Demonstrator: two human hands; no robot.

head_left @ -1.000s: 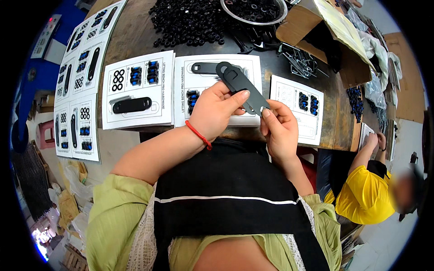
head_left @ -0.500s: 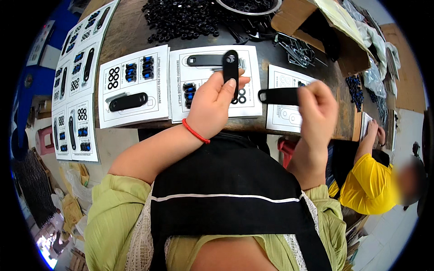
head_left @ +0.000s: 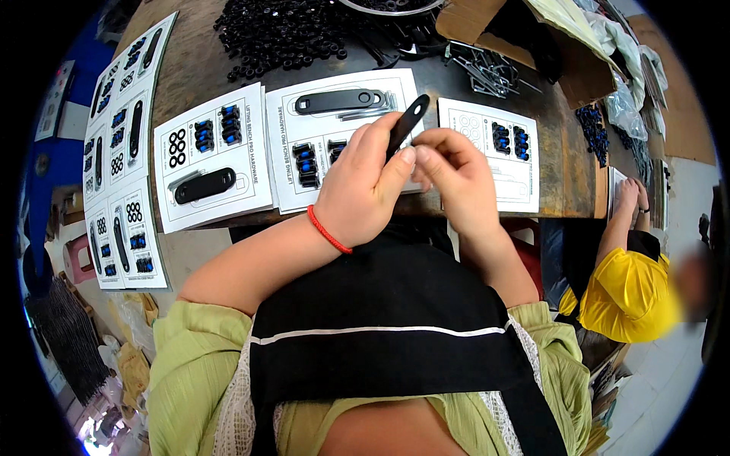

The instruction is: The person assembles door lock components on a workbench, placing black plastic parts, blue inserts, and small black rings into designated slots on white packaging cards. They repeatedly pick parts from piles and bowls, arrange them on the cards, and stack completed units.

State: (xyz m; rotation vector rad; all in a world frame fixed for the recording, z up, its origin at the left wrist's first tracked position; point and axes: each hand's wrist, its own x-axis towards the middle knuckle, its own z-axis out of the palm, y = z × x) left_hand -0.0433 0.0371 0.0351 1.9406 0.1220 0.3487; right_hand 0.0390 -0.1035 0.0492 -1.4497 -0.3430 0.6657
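Now the right hand [head_left: 458, 176] has come back in beside the left hand [head_left: 363, 176]; half a second ago it was out over the right-hand card [head_left: 526, 171], carrying a second bar away from the first. Only one black bar [head_left: 411, 121] shows at this moment, rising from between the left fingers, its holed end pointing up and away to the right. The second bar is not to be seen on the part of that card left uncovered, and whether it sits inside either hand I cannot tell. So the handling looks gathered at one spot again, with both hands working around the bar's lower end.

As for pose, the left hand is curled snugly about the bar, fingers bent over it and thumb laid toward its near side; the red bracelet [head_left: 327, 230] rings its wrist. Close by, the right hand is partly folded, thumb tip nearly meeting the left thumb, fingers bent inward; what it grips, if anything, is hidden.

Beneath and beyond the left hand lies the middle card [head_left: 327, 131], with another bar [head_left: 340, 101] and some bolts [head_left: 306, 165] on it. Farther beyond that hand spreads a pile of black rings [head_left: 281, 38].
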